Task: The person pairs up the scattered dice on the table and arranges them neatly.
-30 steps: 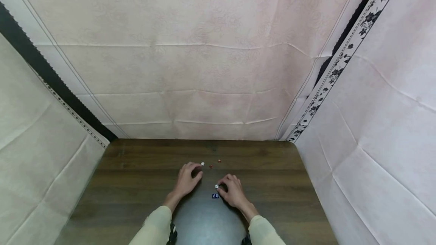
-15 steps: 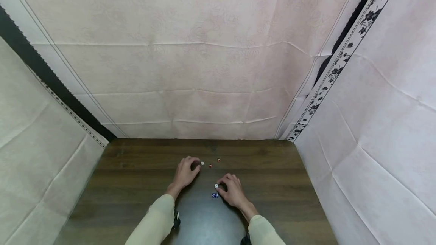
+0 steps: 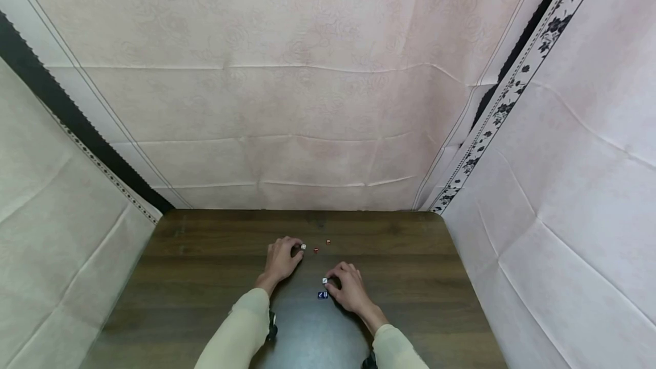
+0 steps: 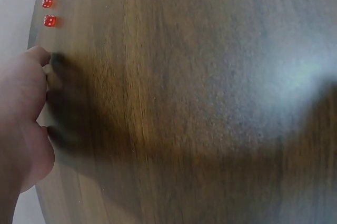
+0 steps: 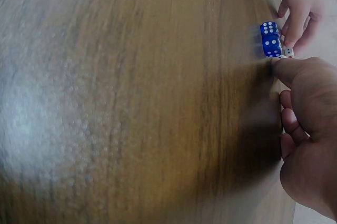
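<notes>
The left hand (image 3: 281, 259) lay on the dark wooden bench (image 3: 205, 278), fingers curled, tips at a white die (image 3: 303, 247) on the far side of the bench. Whether they pinched it or merely touched it I cannot tell; the left wrist view showed only the heel and knuckles of the hand (image 4: 21, 124) at the frame's edge. Just right of that die sat two red dice, one (image 3: 315, 250) nearer and one (image 3: 328, 241) a little farther off, both lying free on the wood.

The right hand (image 3: 348, 288) rested closer to the person, fingers curled, with the thumb and forefinger apparently pinching a second white die (image 3: 325, 281). A blue die (image 3: 322, 295) stood just beside it, nearer the person. In the right wrist view the blue die (image 5: 270, 39) seemed to be two stacked cubes, though blur left that unsure, and the small white die (image 5: 288, 52) touched it at the fingertips.

As a judgement: the dice seemed to be getting gathered toward the blue one, with the right-hand white die there and the far white die and both red dice left to bring over.

No box, cup or tray appeared anywhere; every die lay on the bare bench.
</notes>
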{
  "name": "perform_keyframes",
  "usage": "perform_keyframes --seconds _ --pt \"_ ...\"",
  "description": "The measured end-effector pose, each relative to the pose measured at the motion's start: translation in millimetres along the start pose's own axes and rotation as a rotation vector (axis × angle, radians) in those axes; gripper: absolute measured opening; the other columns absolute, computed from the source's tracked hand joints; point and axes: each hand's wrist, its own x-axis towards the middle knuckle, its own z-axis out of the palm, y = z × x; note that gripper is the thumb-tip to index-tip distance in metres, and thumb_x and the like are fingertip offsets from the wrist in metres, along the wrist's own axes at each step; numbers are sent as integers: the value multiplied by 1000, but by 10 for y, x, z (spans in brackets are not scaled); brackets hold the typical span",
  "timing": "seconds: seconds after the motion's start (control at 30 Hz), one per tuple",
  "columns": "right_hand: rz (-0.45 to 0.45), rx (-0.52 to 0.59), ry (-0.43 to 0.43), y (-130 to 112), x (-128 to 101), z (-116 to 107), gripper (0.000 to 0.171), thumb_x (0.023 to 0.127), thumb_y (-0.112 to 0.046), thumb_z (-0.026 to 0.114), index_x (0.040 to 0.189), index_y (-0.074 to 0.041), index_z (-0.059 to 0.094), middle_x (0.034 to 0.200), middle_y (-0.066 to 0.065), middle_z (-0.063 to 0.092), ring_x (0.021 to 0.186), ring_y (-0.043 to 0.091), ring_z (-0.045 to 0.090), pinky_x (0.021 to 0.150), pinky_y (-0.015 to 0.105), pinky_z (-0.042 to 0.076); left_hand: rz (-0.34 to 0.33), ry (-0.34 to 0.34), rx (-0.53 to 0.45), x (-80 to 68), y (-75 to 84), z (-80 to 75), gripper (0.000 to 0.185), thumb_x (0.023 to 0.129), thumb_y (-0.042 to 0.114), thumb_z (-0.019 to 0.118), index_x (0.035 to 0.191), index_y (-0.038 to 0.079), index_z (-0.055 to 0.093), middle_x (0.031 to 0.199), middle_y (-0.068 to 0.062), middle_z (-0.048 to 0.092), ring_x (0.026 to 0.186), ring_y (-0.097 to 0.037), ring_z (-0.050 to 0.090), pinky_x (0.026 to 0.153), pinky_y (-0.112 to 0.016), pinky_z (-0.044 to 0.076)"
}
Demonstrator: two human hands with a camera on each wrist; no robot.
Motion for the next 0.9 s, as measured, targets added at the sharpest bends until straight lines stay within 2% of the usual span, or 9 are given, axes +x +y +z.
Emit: perform_keyframes --seconds 0.43,0.63,0.9 --pt "3 -5 -3 0 -5 -3 15 104 -26 84 118 -22 82 118 -3 71 111 18 59 96 40 46 -57 -29 29 30 58 22 19 104 20 84 123 16 83 126 -7 78 121 -34 69 108 -60 45" --pt "4 -8 -2 0 -8 5 14 105 -26 84 118 -22 82 118 -4 71 111 17 59 95 39 45 -58 -10 7 5 82 22 16 104 19 84 119 14 83 122 -9 78 119 -36 68 109 -62 43" --pt "-3 -8 7 -1 -6 10 14 105 -26 83 118 -22 82 117 -3 70 109 17 58 95 38 45 -52 -17 5 -42 99 2 14 104 20 84 116 15 84 120 -8 78 119 -35 67 108 -63 43"
